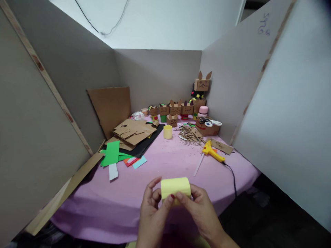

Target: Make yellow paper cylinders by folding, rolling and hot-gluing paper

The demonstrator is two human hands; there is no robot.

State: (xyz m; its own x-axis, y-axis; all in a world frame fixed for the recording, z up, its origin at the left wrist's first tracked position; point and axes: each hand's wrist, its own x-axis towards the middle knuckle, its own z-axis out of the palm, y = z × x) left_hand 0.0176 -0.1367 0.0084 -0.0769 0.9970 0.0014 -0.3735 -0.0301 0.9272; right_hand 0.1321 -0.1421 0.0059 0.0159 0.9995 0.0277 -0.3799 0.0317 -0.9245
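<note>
A yellow paper tube (176, 186) lies sideways between both hands near the table's front edge. My left hand (154, 206) grips its left end, the thumb pressed on the near face. From the other side my right hand (200, 205) holds the right end, its thumb close beside the left one. What the curled fingers do behind the tube is partly hidden. Beyond the hands, a second yellow paper tube (168, 132) stands upright on the pink tablecloth (165, 158). To the right rests a yellow glue gun (212, 151) with a white glue stick (199, 165) beside it.
Cut cardboard sheets (136, 131), green paper (111, 153) and a blue paper piece (140, 162) lie left. A scrap pile (191, 133) and a cardboard box (208, 128) with scissors (212, 122) stand right. Cardboard animal figures (175, 108) line the back, and partitions (157, 69) enclose the table.
</note>
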